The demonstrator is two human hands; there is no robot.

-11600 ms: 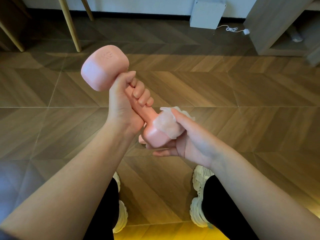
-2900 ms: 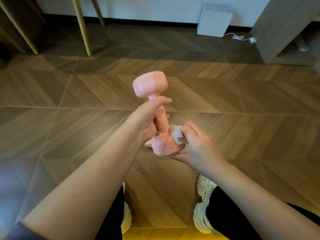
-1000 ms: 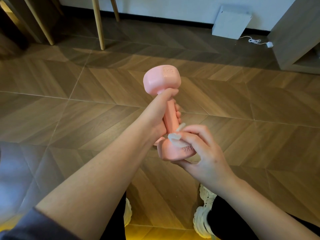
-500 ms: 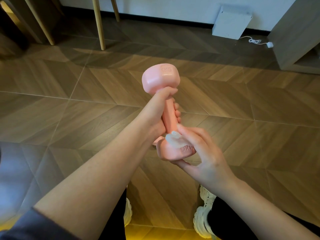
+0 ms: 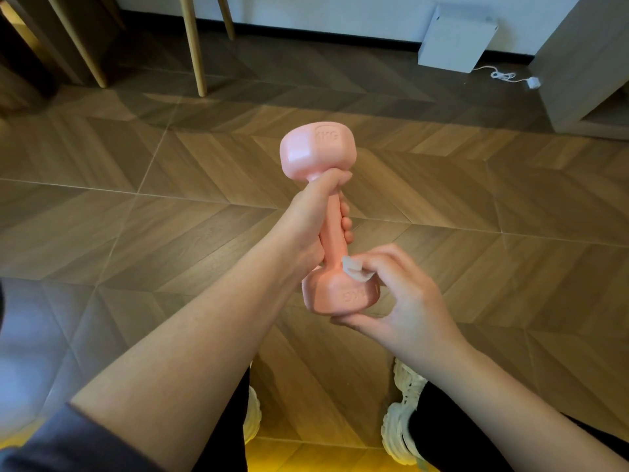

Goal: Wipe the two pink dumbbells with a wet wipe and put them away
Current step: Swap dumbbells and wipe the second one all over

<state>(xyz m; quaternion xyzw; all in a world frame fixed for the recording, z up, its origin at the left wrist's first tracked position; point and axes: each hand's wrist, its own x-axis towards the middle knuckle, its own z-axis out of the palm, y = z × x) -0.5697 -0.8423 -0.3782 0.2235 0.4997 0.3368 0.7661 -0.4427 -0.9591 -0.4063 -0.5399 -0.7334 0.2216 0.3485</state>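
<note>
A pink dumbbell (image 5: 318, 153) stands nearly upright in front of me, above the wooden floor. My left hand (image 5: 308, 219) is wrapped around its handle. My right hand (image 5: 400, 294) cups the lower head from the right and below, with the thumb under it. Its fingertips pinch a small crumpled wet wipe (image 5: 355, 270) against the top of that lower head, beside the handle. Only one dumbbell is in view.
Wooden furniture legs (image 5: 194, 46) stand at the back left. A white box (image 5: 456, 37) with a white cable (image 5: 503, 75) leans on the far wall. A wooden cabinet (image 5: 585, 56) is at the right. My white shoes (image 5: 400, 417) are below.
The wipe has slid from the flat side of the lower head up to its top edge by the handle. The dumbbell is held in almost the same place.
</note>
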